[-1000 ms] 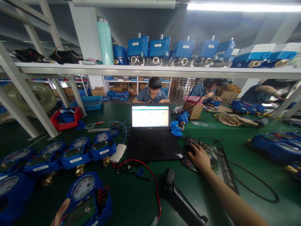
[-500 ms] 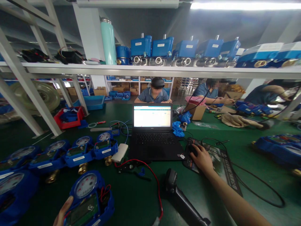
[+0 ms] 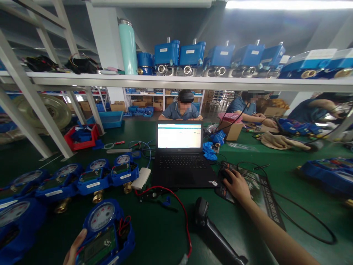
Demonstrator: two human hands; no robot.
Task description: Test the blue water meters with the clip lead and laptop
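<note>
My right hand (image 3: pixel 237 186) is wrapped over a black computer mouse (image 3: pixel 224 176) on a dark patterned mouse pad (image 3: pixel 257 195). At the lower left, my left hand (image 3: pixel 75 246) grips the side of a blue water meter (image 3: pixel 106 232) with a round dial, a circuit board with a display, and red wires; most of that hand is cut off by the frame. Between the hands lies a black barcode scanner (image 3: pixel 212 232). An open laptop (image 3: pixel 179 162) with a lit, mostly white screen stands ahead.
Several more blue meters (image 3: pixel 93 176) with brass fittings line the left. A red cable (image 3: pixel 183 209) and a white box (image 3: pixel 141 179) lie before the laptop. A red bin (image 3: pixel 71 142) sits behind. Overhead, a shelf (image 3: pixel 165 81) carries meters and a bottle (image 3: pixel 127 48). Co-workers (image 3: pixel 182 108) sit opposite.
Both hands stay in place on the mouse and the water meter. The view shifts very slightly. At the far right, a co-worker's hands have moved a little.
</note>
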